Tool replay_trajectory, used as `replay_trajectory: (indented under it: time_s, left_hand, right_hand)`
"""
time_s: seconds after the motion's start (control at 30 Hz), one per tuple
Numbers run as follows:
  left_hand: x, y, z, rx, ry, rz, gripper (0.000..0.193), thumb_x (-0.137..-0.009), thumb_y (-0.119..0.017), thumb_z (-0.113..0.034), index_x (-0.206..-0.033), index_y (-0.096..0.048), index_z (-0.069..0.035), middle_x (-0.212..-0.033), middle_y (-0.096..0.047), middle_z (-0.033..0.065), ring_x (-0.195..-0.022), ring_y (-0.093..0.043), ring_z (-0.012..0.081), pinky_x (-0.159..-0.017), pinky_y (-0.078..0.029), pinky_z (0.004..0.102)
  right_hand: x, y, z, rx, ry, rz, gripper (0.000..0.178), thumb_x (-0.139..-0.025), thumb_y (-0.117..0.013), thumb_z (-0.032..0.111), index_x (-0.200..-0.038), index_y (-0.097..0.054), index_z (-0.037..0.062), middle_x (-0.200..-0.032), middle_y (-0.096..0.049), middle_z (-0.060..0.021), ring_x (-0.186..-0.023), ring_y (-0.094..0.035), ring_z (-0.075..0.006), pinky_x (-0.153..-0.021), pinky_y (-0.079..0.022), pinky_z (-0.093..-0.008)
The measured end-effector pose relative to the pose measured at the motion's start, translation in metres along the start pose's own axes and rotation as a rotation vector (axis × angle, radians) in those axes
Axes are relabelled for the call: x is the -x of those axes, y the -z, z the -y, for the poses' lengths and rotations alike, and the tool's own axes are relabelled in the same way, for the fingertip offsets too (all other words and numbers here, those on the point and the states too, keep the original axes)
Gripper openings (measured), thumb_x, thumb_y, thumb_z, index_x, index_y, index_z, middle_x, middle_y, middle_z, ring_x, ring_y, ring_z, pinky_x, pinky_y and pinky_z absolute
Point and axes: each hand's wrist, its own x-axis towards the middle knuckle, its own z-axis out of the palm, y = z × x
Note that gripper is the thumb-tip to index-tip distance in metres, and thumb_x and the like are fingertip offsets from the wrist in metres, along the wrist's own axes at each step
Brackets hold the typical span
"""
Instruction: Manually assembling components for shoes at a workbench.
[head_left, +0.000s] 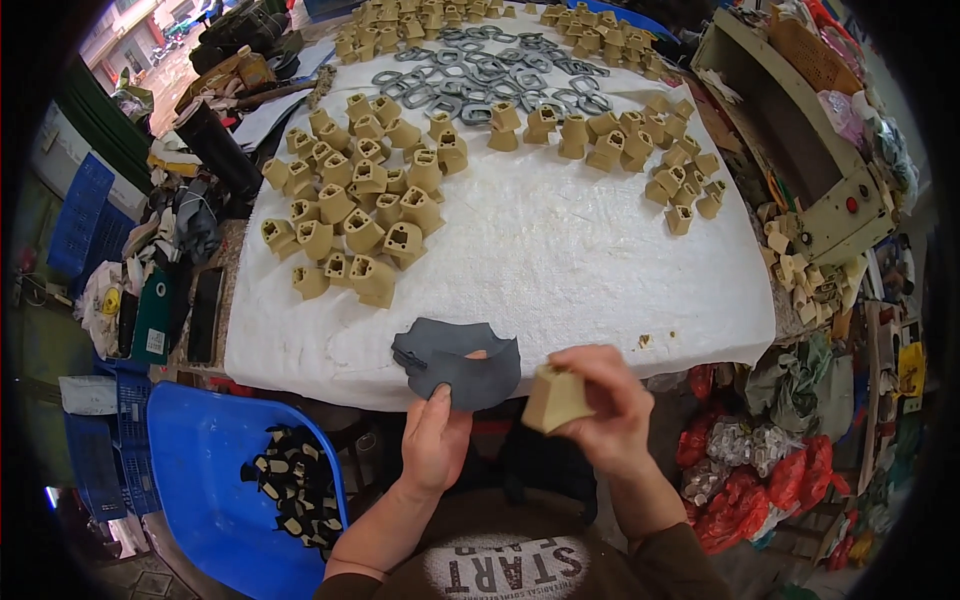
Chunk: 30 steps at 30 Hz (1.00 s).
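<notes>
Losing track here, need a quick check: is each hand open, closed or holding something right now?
Left hand: closed, holding the dark grey piece.
Right hand: closed, holding a tan block.

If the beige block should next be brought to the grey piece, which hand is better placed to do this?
Probably the right hand: it holds the beige block, just beside the grey piece. The left hand is occupied, pinching the grey piece at its lower edge.

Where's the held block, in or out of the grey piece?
Out: the right hand holds the block beside the grey piece, a gap visible.
</notes>
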Motion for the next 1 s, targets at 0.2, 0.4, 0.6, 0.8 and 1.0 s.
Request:
replay_trajectory:
  time_s: [0.2, 0.4, 0.6, 0.8, 1.0]
  left_hand:
    - [0.012, -0.011, -0.011, 0.189, -0.007, 0.199, 0.047, -0.096, -0.029, -0.02, -0.133, -0.031, 0.009, -0.137, -0.038, 0.0215, -0.127, -0.038, 0.028, -0.108, -0.027, 0.0398]
    - [0.019, -0.012, -0.018, 0.153, 0.041, 0.214, 0.049, -0.095, -0.029, -0.022, -0.132, -0.032, 0.01, -0.136, -0.038, 0.0238, -0.125, -0.042, 0.0288, -0.106, -0.031, 0.0396]
    - [0.022, -0.014, -0.015, 0.159, 0.04, 0.202, 0.048, -0.095, -0.03, -0.021, -0.132, -0.032, 0.01, -0.136, -0.039, 0.0231, -0.124, -0.043, 0.0285, -0.105, -0.032, 0.0391]
    - [0.028, -0.01, -0.008, 0.235, 0.026, 0.123, 0.043, -0.096, -0.03, -0.016, -0.13, -0.035, 0.01, -0.131, -0.044, 0.0186, -0.12, -0.047, 0.0264, -0.1, -0.038, 0.0398]
    - [0.027, -0.014, -0.013, -0.047, -0.009, 0.062, 0.046, -0.096, -0.03, -0.018, -0.133, -0.033, 0.009, -0.133, -0.042, 0.0181, -0.121, -0.045, 0.0263, -0.101, -0.037, 0.0391]
  right_hand:
    - [0.001, -0.023, -0.003, 0.045, 0.186, 0.006, 0.052, -0.062, -0.08, 0.009, -0.109, -0.056, 0.0036, -0.109, -0.057, -0.014, -0.094, -0.056, -0.0263, -0.079, -0.047, -0.0345]
    - [0.0, -0.028, -0.008, 0.099, 0.302, 0.048, 0.052, -0.061, -0.08, 0.011, -0.106, -0.057, 0.004, -0.108, -0.059, -0.0139, -0.091, -0.056, -0.0279, -0.077, -0.047, -0.0361]
    - [0.001, -0.027, -0.008, 0.13, 0.308, 0.041, 0.052, -0.06, -0.08, 0.01, -0.106, -0.058, 0.0038, -0.107, -0.059, -0.0131, -0.09, -0.056, -0.0279, -0.077, -0.047, -0.0357]
    - [0.001, -0.028, -0.007, 0.208, 0.262, 0.049, 0.053, -0.058, -0.081, 0.01, -0.106, -0.058, 0.0044, -0.107, -0.059, -0.0117, -0.089, -0.056, -0.0276, -0.075, -0.046, -0.035]
    - [-0.003, -0.025, -0.011, 0.405, 0.301, 0.016, 0.053, -0.055, -0.081, 0.012, -0.103, -0.06, 0.0078, -0.106, -0.06, -0.006, -0.081, -0.051, -0.0247, -0.071, -0.042, -0.0334]
